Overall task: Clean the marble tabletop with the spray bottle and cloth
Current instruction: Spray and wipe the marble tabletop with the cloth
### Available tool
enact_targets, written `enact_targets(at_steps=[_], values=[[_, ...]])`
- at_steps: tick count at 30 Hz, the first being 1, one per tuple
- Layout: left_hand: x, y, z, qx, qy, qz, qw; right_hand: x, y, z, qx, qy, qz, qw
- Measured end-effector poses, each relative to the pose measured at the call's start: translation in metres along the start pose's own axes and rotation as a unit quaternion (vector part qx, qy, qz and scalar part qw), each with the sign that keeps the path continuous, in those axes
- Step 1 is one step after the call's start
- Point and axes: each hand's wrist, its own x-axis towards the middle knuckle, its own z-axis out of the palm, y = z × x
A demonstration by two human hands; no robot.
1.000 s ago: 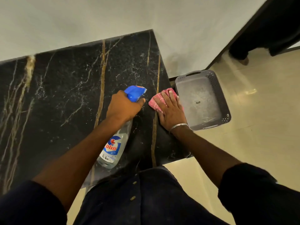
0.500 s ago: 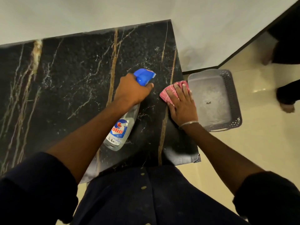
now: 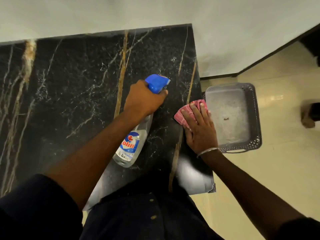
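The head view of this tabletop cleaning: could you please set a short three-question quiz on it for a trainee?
1. True or false: the left hand grips the spray bottle.
2. What does the right hand press on the marble tabletop? A sponge; B pink cloth; C brush.
3. Fill in: the bottle's trigger head is coloured ____.
Key: 1 true; 2 B; 3 blue.

One bottle (image 3: pixel 129 146), one cloth (image 3: pixel 183 115), one basket (image 3: pixel 230 85), one tabletop (image 3: pixel 69 92). Two hands: left hand (image 3: pixel 143 100) and right hand (image 3: pixel 200 130). One bracelet (image 3: pixel 207 151).
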Motion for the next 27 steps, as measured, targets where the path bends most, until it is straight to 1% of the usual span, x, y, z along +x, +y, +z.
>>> enact_targets(at_steps=[6,8,16,19,22,24,27], values=[[0.034,0.007,-0.007,-0.019,0.014,0.002,1.000,0.125,0.018,-0.002,0.001,0.011,0.010,1.000],[0.041,0.009,-0.010,-0.020,0.016,-0.002,1.000,0.162,0.022,-0.004,-0.002,0.003,0.021,1.000],[0.026,0.015,-0.024,-0.041,0.030,-0.005,0.999,0.276,0.031,-0.018,-0.009,-0.012,0.042,0.999],[0.011,0.008,-0.033,-0.052,0.040,-0.013,0.998,0.287,0.029,-0.019,-0.016,-0.014,0.044,0.999],[-0.004,-0.005,-0.043,-0.051,0.044,-0.013,0.998,0.277,0.024,-0.023,-0.020,-0.026,0.050,0.998],[-0.013,-0.012,-0.048,-0.041,0.036,-0.016,0.998,0.256,0.019,-0.024,-0.020,-0.031,0.059,0.998],[-0.029,-0.020,-0.047,-0.028,0.035,0.002,0.999,0.193,0.016,-0.019,-0.027,-0.027,0.038,0.999]])
